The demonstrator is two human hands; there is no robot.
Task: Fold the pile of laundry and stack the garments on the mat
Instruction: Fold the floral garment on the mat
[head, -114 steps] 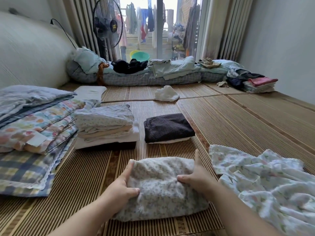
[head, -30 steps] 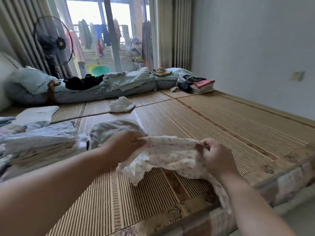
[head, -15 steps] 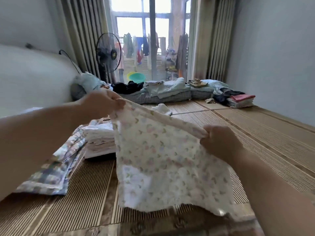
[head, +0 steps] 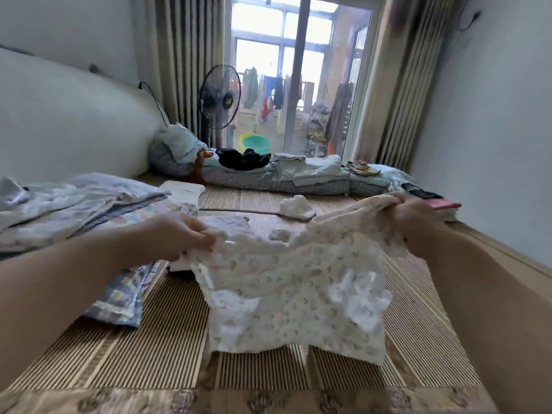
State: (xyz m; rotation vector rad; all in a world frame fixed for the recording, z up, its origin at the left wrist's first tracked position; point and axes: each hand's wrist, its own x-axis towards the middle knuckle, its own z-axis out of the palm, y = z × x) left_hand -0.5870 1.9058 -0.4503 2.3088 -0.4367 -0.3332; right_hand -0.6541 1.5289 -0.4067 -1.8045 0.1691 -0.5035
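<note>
Item, nearest: floral garment [head: 298,294], pale print with ruffled trim, held in the air over the near part of the striped mat [head: 149,354]. Its top edge is stretched between the two hands and sags at the middle, and the body hangs down in front of the person. Whether the hem touches the mat cannot be told. Change noted: a few seconds back this piece lay loose on the mat at the person's right while both hands pressed another folded piece flat. Since then it has been picked up, and in the last half second the hands have drawn wider apart and come nearly level, so the cloth now hangs more open. Judged meaning: a new garment is in hand and being shaken out and squared, with its folding not yet begun. Left hand [head: 179,234]: fingers curled, pinching the garment's left upper edge, nothing else held. Right hand [head: 415,216]: closed in a fist round the bunched right upper edge, a little higher than the left. Item, left of the garment: checked blanket [head: 125,297] lying flat on the mat under a heap of folded bedding. Item, behind the garment: folded stack [head: 227,222], largely hidden by the held cloth. Item, further back: small white garment [head: 297,207], loose on the mat. Item, far right: pink-topped stack [head: 442,204], just beyond the right hand. Item, far end: rolled bedding [head: 268,177] strewn with clothes, with a standing fan [head: 219,100] behind it.
</note>
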